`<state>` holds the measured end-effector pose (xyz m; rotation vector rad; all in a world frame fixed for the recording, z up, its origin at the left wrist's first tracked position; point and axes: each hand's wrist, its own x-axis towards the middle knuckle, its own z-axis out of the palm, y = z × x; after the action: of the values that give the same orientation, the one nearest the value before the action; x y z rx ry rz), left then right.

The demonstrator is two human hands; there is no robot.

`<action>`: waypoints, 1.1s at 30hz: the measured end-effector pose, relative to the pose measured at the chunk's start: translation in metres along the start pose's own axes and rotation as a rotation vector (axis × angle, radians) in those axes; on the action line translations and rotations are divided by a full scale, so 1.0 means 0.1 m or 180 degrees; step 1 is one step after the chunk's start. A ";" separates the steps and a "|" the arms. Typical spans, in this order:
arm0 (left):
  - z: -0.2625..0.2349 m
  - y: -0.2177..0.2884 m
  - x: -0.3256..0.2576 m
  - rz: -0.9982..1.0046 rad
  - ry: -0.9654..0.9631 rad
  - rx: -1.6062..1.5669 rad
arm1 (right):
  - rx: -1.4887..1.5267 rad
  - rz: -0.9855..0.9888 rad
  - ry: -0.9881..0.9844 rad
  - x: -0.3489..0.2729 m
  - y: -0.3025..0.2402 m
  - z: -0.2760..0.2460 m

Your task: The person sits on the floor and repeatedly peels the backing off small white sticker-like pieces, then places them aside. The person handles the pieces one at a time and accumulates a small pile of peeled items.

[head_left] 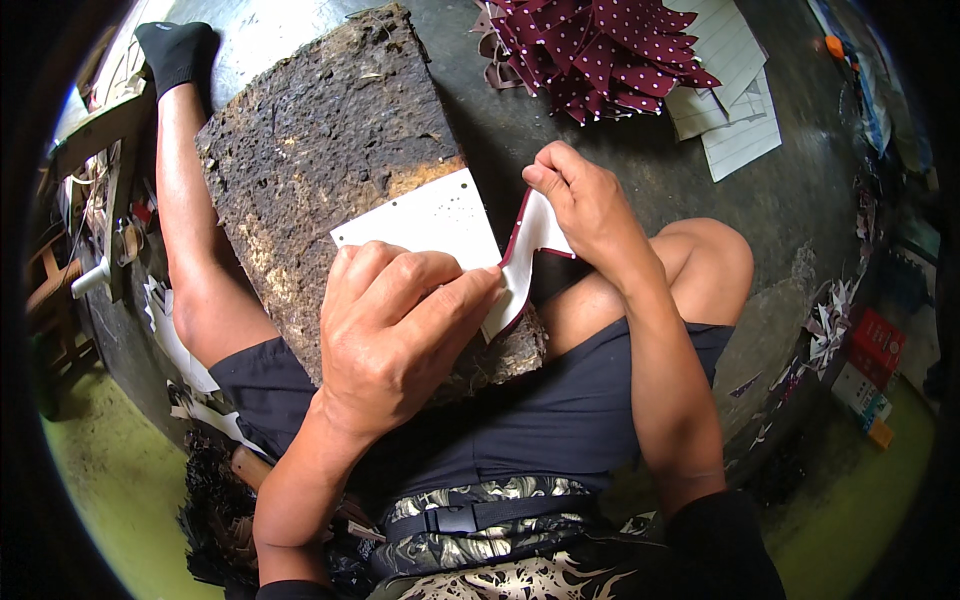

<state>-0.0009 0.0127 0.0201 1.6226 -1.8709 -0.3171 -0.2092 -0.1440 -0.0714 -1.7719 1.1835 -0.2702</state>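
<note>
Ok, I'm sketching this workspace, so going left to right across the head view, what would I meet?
Black sock → left hand → right hand → lined paper sheets → red box.

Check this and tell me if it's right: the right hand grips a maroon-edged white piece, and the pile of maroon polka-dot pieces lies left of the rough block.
One thing is wrong: the pile of maroon polka-dot pieces lies right of the rough block, as the head view shows. The right hand does grip a maroon-edged white piece.
</note>
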 end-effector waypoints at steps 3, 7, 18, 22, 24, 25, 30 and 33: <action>-0.01 -0.01 -0.01 0.0011 -0.0014 -0.0037 | 0.0004 -0.0025 0.0047 0.01 0.02 0.00; -0.01 -0.02 -0.02 0.0067 0.0002 -0.0021 | 0.0001 0.0011 0.0063 0.03 0.04 -0.02; -0.04 0.01 -0.04 0.0301 -0.0116 0.0230 | -0.0199 0.0050 0.0227 0.04 0.19 -0.07; 0.01 0.01 -0.05 0.0307 -0.0182 0.0445 | -0.0981 0.0046 0.0688 -0.01 0.20 -0.28; 0.05 0.00 -0.06 0.0253 -0.0062 0.0302 | -0.0708 0.0196 0.0880 -0.10 0.13 -0.48; 0.08 0.00 -0.08 0.0228 0.0005 0.0267 | -0.0552 0.0204 0.0917 -0.16 0.08 -0.63; 0.15 -0.02 -0.14 0.0208 0.0214 0.0249 | -0.0084 -0.0475 0.2279 -0.16 -0.40 -1.43; 0.16 -0.03 -0.14 0.0223 0.0243 0.0251 | -0.1262 -0.1280 0.4003 0.01 -0.75 -1.87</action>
<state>-0.0079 0.0223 0.0015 1.5935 -1.8985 -0.1509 -0.2802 -0.2482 0.0855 -2.2070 1.7592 -1.6600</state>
